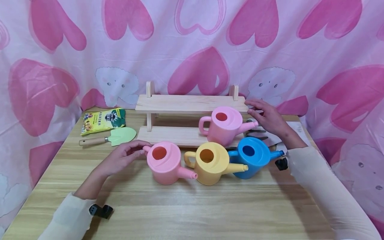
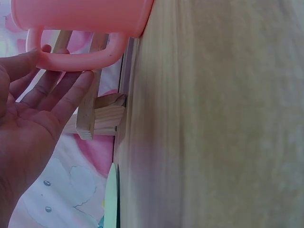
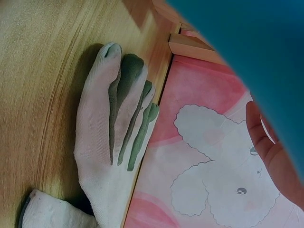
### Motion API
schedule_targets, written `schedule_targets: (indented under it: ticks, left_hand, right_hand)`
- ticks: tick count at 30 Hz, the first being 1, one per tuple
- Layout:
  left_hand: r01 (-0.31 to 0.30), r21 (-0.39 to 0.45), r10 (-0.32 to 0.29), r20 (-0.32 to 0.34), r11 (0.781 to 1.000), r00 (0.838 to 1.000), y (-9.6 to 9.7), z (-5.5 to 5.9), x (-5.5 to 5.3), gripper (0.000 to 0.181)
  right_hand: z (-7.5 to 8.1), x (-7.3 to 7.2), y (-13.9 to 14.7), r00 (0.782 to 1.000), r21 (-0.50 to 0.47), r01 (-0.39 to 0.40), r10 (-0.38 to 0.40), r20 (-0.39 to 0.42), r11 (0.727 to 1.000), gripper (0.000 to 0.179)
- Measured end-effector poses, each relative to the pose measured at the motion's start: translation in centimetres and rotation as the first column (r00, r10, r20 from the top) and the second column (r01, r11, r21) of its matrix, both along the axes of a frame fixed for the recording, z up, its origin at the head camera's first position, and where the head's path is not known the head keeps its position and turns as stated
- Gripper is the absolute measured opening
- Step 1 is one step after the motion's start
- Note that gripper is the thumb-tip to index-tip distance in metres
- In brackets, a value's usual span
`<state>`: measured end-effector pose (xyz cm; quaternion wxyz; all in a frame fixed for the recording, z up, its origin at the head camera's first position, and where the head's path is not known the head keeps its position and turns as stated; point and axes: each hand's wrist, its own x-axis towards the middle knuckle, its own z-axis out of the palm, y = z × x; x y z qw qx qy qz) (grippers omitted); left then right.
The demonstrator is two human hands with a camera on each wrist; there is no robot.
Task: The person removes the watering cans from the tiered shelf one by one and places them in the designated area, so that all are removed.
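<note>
A pink watering can stands at the front left of a row on the table. My left hand pinches its handle between thumb and fingers. A yellow watering can and a blue watering can stand to its right, spouts pointing right. Another pink watering can appears to rest on the lower plank of a wooden shelf. Beside the right end of the upper plank is my right hand, fingers loosely extended, holding nothing. A blue surface hides much of that hand in the right wrist view.
A green-bladed trowel and a yellow-green packet lie left of the shelf. White gloves with dark green finger coating lie at the right. A pink heart-patterned curtain hangs behind the table.
</note>
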<state>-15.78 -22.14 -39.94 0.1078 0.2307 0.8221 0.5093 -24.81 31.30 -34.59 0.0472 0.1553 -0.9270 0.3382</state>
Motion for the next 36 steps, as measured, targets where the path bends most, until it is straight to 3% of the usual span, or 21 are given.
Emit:
schedule_targets:
  ticks: [5, 8, 16, 21, 25, 28, 32, 36]
  left_hand:
    - [0.009, 0.033, -0.008, -0.036, 0.999, 0.999, 0.2, 0.7, -0.3, 0.028]
    - [-0.018, 0.05, 0.022, -0.088, 0.999, 0.996, 0.5, 1.6, -0.7, 0.025]
    - [-0.102, 0.139, 0.13, -0.214, 0.985, 0.968, 2.7, 5.2, -2.3, 0.017]
    - [-0.11, 0.16, 0.148, -0.246, 0.981, 0.958, 5.1, 7.1, -3.5, 0.014]
    - [-0.061, 0.069, 0.076, -0.246, 0.996, 0.966, 7.5, 8.5, -4.9, 0.014]
    - [0.022, -0.049, -0.033, -0.242, 0.999, 0.97, 9.4, 9.4, -6.1, 0.017]
    - [0.153, -0.207, -0.196, -0.209, 0.966, 0.958, 11.7, 10.3, -7.4, 0.025]
    - [0.242, -0.299, -0.3, -0.166, 0.923, 0.939, 14.0, 10.9, -8.1, 0.027]
  right_hand:
    - [0.0, -0.1, 0.1, 1.0, 0.003, -0.006, 0.006, -0.001, 1.0, 0.049]
    - [0.1, -0.1, 0.1, 1.0, 0.01, -0.005, 0.005, 0.0, 1.0, 0.049]
    - [0.2, -0.1, 0.0, 1.0, 0.016, -0.002, 0.002, -0.002, 1.0, 0.049]
    - [0.2, -0.2, 0.1, 1.0, 0.013, -0.006, 0.006, -0.001, 1.0, 0.049]
    - [0.1, -0.2, 0.0, 1.0, 0.012, 0.0, 0.0, -0.005, 1.0, 0.049]
    - [0.1, -0.2, 0.0, 1.0, 0.011, 0.001, -0.001, -0.008, 1.0, 0.049]
    - [0.1, -0.2, -0.1, 1.0, 0.012, -0.002, 0.002, -0.009, 1.0, 0.049]
    - [0.2, -0.1, -0.1, 1.0, 0.015, 0.005, -0.005, -0.009, 1.0, 0.049]
